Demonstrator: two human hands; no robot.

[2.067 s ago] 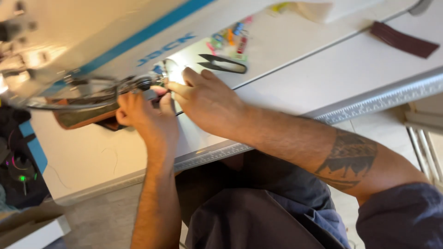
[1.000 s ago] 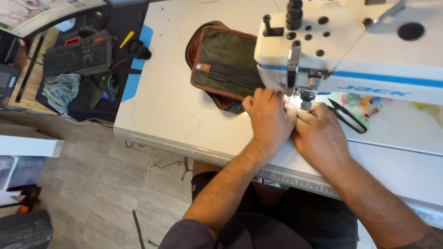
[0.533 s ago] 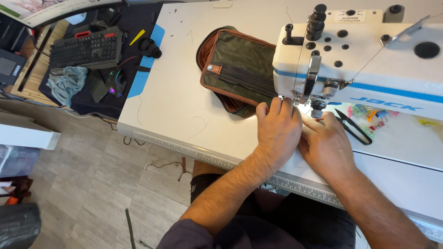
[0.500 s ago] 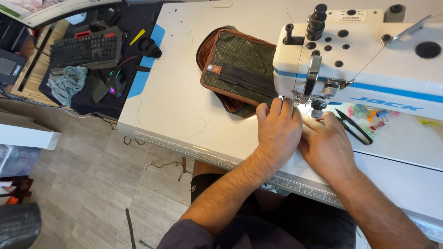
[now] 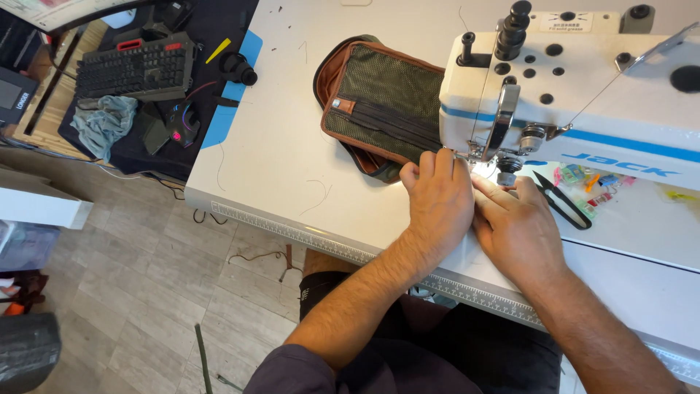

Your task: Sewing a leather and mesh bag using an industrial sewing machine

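Note:
An olive mesh bag with brown trim (image 5: 379, 109) lies on the white table (image 5: 292, 168), its right end under the arm of a white sewing machine (image 5: 583, 80). My left hand (image 5: 437, 201) lies flat with fingers together, its fingertips on the bag's near edge beside the presser foot (image 5: 503, 175). My right hand (image 5: 519, 232) sits close against it, fingers reaching to the presser foot. What lies under the right fingers is hidden.
Black thread snips (image 5: 561, 201) and several small coloured clips (image 5: 587, 181) lie right of the needle. A ruler strip (image 5: 292, 233) runs along the table's front edge. At far left a dark desk holds a keyboard (image 5: 135, 69) and a grey cloth (image 5: 102, 124); tiled floor lies below.
The head view swung from a tilted close look to a level one. Both hands stay together at the needle, barely shifting over the last second.

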